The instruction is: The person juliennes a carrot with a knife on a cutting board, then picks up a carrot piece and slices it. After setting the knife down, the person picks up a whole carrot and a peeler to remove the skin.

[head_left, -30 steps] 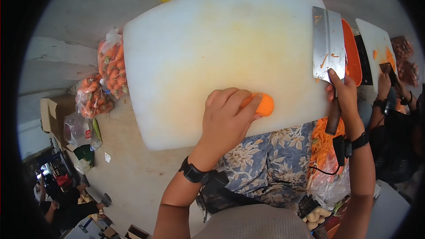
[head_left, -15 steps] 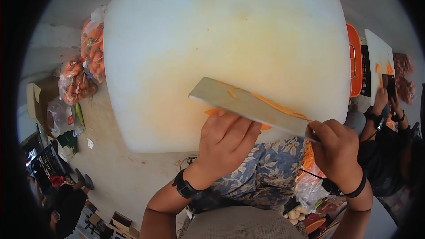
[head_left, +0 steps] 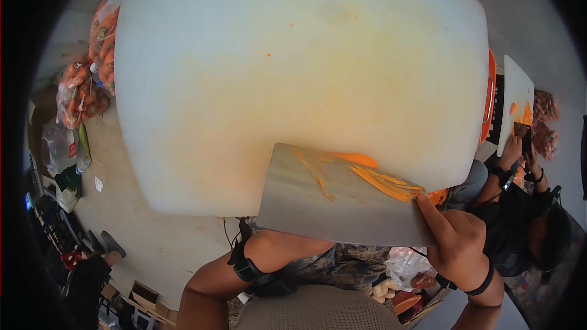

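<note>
A wide cleaver point(head_left: 342, 208) lies tilted over the near edge of the white cutting board point(head_left: 293, 98), its flat face showing. My right hand point(head_left: 455, 238) grips it at the right end, with the index finger stretched along the blade. Carrot shreds point(head_left: 388, 184) cling to the blade's upper right part, with thinner bits farther left. Just past the blade, an orange carrot piece point(head_left: 358, 159) shows on the board. The fingers of my left hand point(head_left: 287, 249) are hidden under the cleaver; only the wrist side shows.
Bags of carrots point(head_left: 82, 95) stand beyond the board's left side. At the right are an orange container point(head_left: 490, 98) and a second white board point(head_left: 516, 88), where a co-worker's hands point(head_left: 513, 150) hold a dark blade. Another person point(head_left: 85, 287) is at the lower left.
The cleaver has turned so its broad face shows more, and it has moved nearer my body. My left hand has gone from the carrot's near side to beneath the blade. The view has shifted slightly.
</note>
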A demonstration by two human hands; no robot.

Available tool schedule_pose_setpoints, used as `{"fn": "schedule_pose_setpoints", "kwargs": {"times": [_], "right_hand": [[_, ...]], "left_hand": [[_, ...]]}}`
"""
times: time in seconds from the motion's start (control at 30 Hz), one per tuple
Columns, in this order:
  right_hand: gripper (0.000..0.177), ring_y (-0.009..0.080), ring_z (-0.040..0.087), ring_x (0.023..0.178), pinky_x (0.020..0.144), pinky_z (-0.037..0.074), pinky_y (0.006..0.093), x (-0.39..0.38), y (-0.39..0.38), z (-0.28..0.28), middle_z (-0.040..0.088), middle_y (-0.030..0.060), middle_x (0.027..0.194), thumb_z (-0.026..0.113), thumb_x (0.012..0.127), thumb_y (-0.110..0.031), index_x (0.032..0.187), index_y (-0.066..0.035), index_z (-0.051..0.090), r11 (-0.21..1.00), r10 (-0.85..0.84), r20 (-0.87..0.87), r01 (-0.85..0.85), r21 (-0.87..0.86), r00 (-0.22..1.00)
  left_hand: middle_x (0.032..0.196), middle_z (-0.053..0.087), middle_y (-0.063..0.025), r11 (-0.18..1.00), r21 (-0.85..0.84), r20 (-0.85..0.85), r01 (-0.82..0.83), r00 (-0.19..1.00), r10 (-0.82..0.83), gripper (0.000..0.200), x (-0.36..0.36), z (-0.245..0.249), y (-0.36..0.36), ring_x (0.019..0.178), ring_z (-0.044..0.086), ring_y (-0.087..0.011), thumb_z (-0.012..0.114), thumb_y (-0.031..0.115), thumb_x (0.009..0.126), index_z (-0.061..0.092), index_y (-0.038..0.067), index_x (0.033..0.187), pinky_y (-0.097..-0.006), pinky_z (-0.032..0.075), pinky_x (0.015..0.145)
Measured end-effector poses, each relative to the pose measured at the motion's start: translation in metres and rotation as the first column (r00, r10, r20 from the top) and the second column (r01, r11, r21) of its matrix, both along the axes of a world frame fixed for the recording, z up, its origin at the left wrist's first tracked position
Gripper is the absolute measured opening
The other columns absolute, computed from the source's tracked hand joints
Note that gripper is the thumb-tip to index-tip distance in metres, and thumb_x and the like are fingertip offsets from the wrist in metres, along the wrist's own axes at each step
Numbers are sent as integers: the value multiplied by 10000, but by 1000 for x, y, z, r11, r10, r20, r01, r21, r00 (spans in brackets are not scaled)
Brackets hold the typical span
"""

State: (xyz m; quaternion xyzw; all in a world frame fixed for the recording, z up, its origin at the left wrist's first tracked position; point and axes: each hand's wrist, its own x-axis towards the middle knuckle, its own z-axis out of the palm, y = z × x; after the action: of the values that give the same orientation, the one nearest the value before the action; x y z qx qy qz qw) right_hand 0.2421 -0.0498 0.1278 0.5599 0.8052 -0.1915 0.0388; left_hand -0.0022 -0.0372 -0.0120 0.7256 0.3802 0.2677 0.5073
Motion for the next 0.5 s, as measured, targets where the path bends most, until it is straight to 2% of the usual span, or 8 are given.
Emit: {"fn": "schedule_pose_setpoints", "kwargs": {"times": [0.07, 0.13, 0.27, 0.3, 0.33, 0.37, 0.43, 0.5], "right_hand": [[754, 195, 448, 458, 441, 392, 339, 2, -1, 4, 409, 29, 584, 598, 504, -26, 1258, -15, 618, 1000, 4, 9, -3, -21, 1000], [760, 196, 451, 463, 446, 397, 338, 3, 0, 6, 405, 28, 590, 601, 492, -28, 1252, -11, 622, 1000, 6, 29, -6, -26, 1000], [747, 194, 449, 460, 441, 392, 335, 2, 7, 3, 400, 25, 595, 608, 513, -17, 1260, -10, 613, 999, 25, 31, -24, -36, 999], [729, 187, 449, 459, 436, 389, 329, 1, 9, 0, 397, 21, 594, 617, 533, -16, 1261, -12, 611, 999, 39, 42, -38, -35, 998], [711, 181, 449, 458, 431, 386, 324, -2, 12, -4, 393, 16, 594, 626, 552, -15, 1263, -13, 608, 998, 54, 53, -52, -33, 997], [711, 181, 449, 458, 431, 386, 324, -4, 17, -9, 393, 16, 594, 626, 552, -15, 1263, -13, 608, 998, 56, 52, -54, -37, 997], [674, 165, 448, 456, 422, 379, 309, -12, 27, -20, 389, 7, 587, 635, 589, -17, 1263, -21, 607, 998, 61, 27, -61, 13, 998], [649, 155, 449, 458, 419, 379, 301, -21, 36, -23, 387, -1, 582, 637, 590, -23, 1239, -31, 625, 996, 80, 33, -81, 38, 996]], "left_hand": [[1075, 677, -60, 993, -115, 55, -8, 998, 15, 239, -1, -8, -10, 996, 641, -240, 641, 141, 817, 695, 110, 1048, -376, 516, 837], [1094, 675, -59, 875, -481, 79, -43, 993, 92, 270, -2, -12, -17, 990, 646, -239, 649, 162, 823, 682, 111, 1086, -373, 516, 842], [1097, 675, -60, 746, -666, 226, -7, 951, 210, 297, -5, -5, -11, 992, 648, -235, 653, 182, 819, 673, 111, 1107, -381, 517, 842], [1086, 674, -60, 926, -378, 157, 5, 986, 59, 285, -6, 0, -1, 984, 646, -232, 642, 179, 824, 673, 107, 1098, -383, 515, 844], [1075, 673, -60, 997, -49, 38, 64, 997, -62, 274, -7, 4, 6, 977, 644, -229, 632, 177, 828, 672, 103, 1089, -384, 513, 847], [1075, 673, -60, 997, -52, 38, 62, 997, -60, 274, -6, 6, 10, 977, 644, -229, 632, 177, 828, 672, 103, 1089, -384, 513, 847], [1083, 657, -56, 986, 166, 6, 1, 1000, -2, 273, -4, 10, 13, 987, 626, -224, 609, 174, 846, 663, 109, 1106, -380, 500, 873], [1096, 646, -62, 983, 184, -18, 6, 1000, -3, 276, -2, 9, 12, 997, 615, -227, 602, 172, 853, 655, 107, 1116, -379, 491, 891]]}}
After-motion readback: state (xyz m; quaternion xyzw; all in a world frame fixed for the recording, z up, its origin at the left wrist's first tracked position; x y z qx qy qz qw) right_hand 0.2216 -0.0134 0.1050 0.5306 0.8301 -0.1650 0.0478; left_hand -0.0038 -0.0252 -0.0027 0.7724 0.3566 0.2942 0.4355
